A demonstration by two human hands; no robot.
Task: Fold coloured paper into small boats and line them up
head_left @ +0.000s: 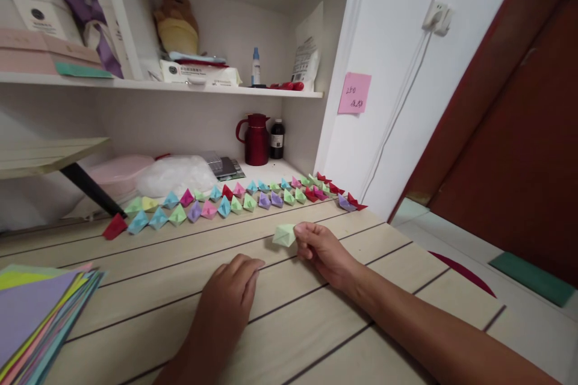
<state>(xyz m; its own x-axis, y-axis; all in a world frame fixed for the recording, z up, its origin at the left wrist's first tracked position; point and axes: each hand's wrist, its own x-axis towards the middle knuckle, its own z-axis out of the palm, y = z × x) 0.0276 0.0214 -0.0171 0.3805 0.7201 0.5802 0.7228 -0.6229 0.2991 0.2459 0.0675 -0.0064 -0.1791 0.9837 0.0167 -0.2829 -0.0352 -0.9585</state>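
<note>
Our left hand (231,292): loosely curled, thumb slightly apart, nothing seen held, near-left of pale-green folded paper (283,235) | pale-green folded paper: over counter (289,325), projecting left from our right hand (323,248), fingers clamped on its right edge, long axis unclear | paper boats (224,207): rows beyond it

Left hand (231,289) palm-down, loosely curled; right hand (323,248) forward, in a thumb-and-finger pinch
</note>
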